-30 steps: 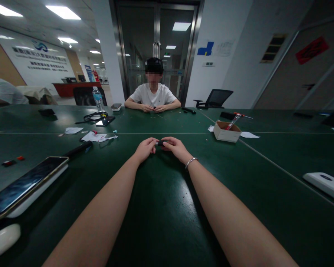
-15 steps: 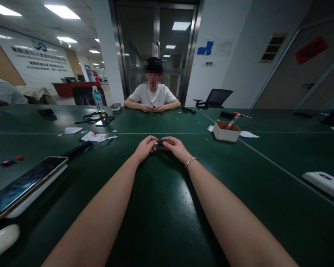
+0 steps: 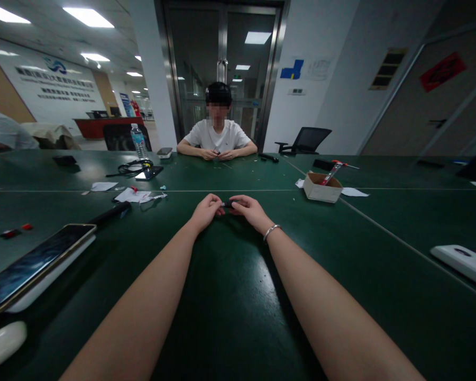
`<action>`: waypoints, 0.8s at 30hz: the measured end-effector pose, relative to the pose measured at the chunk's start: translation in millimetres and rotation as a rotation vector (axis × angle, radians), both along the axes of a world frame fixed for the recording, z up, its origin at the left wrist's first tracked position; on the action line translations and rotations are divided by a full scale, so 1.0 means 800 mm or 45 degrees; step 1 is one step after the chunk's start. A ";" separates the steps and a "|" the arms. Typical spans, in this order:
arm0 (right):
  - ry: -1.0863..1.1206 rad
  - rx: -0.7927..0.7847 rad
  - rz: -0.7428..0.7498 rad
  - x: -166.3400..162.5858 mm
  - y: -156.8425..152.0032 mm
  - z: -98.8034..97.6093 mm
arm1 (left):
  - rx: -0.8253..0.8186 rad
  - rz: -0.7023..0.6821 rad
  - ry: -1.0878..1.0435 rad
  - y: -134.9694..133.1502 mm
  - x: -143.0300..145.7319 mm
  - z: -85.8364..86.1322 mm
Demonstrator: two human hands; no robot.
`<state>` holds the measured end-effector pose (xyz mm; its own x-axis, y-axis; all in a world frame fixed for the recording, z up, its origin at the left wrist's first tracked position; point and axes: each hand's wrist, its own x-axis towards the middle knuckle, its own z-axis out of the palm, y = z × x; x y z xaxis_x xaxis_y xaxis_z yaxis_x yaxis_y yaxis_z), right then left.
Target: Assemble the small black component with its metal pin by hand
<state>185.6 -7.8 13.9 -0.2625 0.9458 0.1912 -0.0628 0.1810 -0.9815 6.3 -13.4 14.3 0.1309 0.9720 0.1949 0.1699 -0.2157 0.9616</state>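
Both hands meet over the dark green table point(image 3: 226, 296), around a small black object with a silvery end point(image 3: 227, 204). It is too small to name more exactly. My left hand point(image 3: 206, 212) pinches the silvery end between thumb and fingers. My right hand point(image 3: 250, 209), with a silver bracelet at its wrist, closes on the black end. The fingertips are a short gap apart, with the object bridging it. Part of it is hidden by the fingers.
Across the table sits a person point(image 3: 218, 135) with hands together. A small box point(image 3: 322, 189) with a red-handled tool stands right. Left are a phone point(image 3: 39, 264), white mouse point(image 3: 3, 346), paper scraps point(image 3: 130, 194), a coiled cable point(image 3: 133, 167) and a water bottle point(image 3: 138, 142).
My fingers have shifted slightly around the small object, and its silvery end looks a little different between them. Both arms stay in nearly the same place.
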 end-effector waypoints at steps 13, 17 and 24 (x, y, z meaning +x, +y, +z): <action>0.003 -0.030 -0.024 -0.001 -0.001 0.002 | 0.050 0.039 0.021 0.000 0.000 0.003; 0.022 -0.060 -0.038 -0.001 -0.002 0.003 | 0.016 0.048 -0.007 -0.003 0.000 0.008; 0.034 -0.062 -0.055 -0.001 -0.001 0.001 | 0.007 0.049 0.007 0.002 -0.002 0.003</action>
<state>185.2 -8.3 15.0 -0.2168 0.9644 0.1513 -0.0821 0.1364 -0.9872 4.7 -12.1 16.6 0.0947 0.9753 0.1998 0.1833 -0.2143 0.9594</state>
